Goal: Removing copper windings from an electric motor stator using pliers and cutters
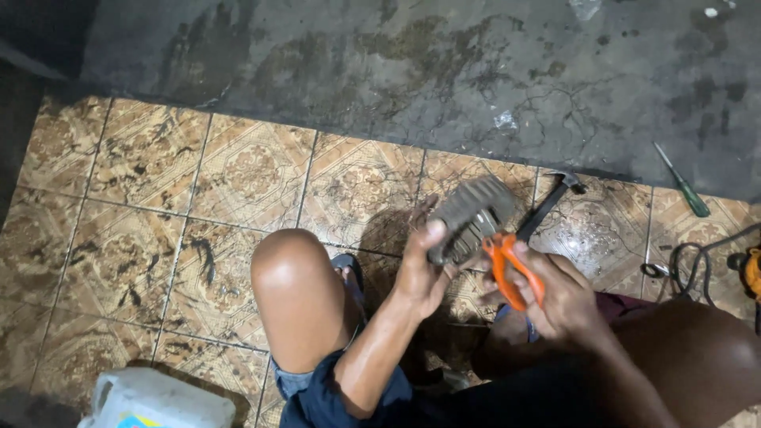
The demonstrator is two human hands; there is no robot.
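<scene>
Orange-handled pliers (511, 269) sat in the right hand (559, 297), whose grip was clamped around the two handles, with the tool's nose hidden against the grey part held beside it. That part, a grey ribbed metal block (472, 215) with parallel fins across its face, was held up in front of the person, above the floor and between the two knees. The left hand (420, 269) had its grip closed on the block's lower left edge, thumb on the near side and fingers behind it. The two hands were just beside each other, nearly touching at the block.

The person squatted on a brown patterned tile floor (158, 198), left knee (289, 273) bare and raised, with dark blue shorts (325, 396) below it. Just behind the block a hammer (551, 202) lay on the tiles, its head near the edge of a dark grey concrete slab (444, 71). A green-handled screwdriver (683, 184) lay on that slab, well to the right. At the far right edge were a black cable (697, 261) and part of an orange tool (751, 269), too cut off to identify. A white plastic jug (158, 400) stood at the bottom left.
</scene>
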